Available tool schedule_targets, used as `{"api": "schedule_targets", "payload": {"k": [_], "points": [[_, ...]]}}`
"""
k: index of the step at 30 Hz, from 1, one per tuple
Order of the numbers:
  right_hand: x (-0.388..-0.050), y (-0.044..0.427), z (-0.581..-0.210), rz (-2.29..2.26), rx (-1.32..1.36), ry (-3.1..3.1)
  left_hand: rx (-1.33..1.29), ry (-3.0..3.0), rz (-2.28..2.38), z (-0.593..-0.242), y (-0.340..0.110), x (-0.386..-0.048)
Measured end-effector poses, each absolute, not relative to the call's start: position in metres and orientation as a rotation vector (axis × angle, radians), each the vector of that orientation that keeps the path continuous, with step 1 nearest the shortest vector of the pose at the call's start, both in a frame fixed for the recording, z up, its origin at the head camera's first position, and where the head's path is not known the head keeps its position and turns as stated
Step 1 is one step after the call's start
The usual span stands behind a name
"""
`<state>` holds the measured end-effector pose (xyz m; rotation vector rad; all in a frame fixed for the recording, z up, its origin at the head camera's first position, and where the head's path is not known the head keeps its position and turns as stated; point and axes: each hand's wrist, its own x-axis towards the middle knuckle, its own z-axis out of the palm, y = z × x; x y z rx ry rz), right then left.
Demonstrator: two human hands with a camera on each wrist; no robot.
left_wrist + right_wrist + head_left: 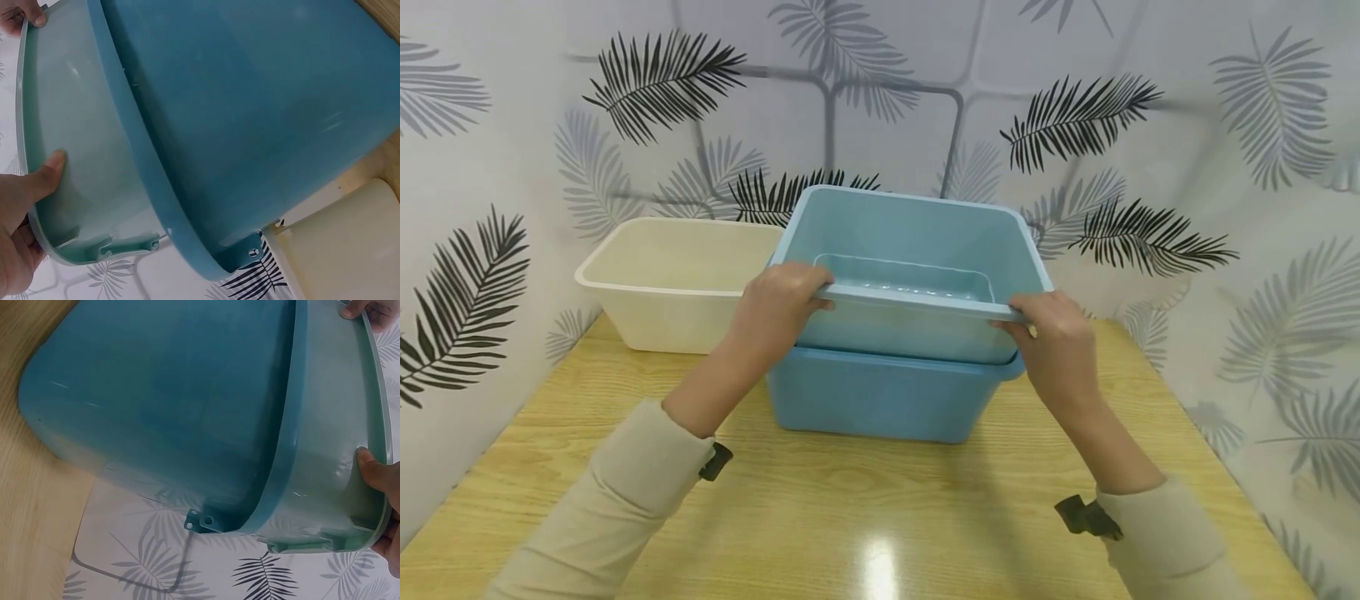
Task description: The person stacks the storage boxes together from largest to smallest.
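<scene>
The left hand (778, 304) and the right hand (1060, 337) each pinch the near rim of the light blue bin (910, 332) close to its corners, thumbs on the outer wall. Directly below and between the hands, the darker blue bin (880, 396) stands on the table (850, 500), the lighter one partly inside it. An even pull or push from both hands, kept level, should keep the walls from wedging; gripping only the near rim risks tipping. Beyond the left hand sits a cream bin (662, 312).
</scene>
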<state>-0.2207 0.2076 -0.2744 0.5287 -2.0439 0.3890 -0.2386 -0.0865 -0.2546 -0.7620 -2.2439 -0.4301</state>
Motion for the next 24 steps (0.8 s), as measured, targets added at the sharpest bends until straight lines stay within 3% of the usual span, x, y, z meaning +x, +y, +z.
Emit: {"api": "schedule_targets", "payload": {"k": [24], "points": [[-0.227,0.207,-0.297,0.361,0.554,-2.039,-0.791,-2.174,-0.402,-0.280,-0.090,-0.242]]}}
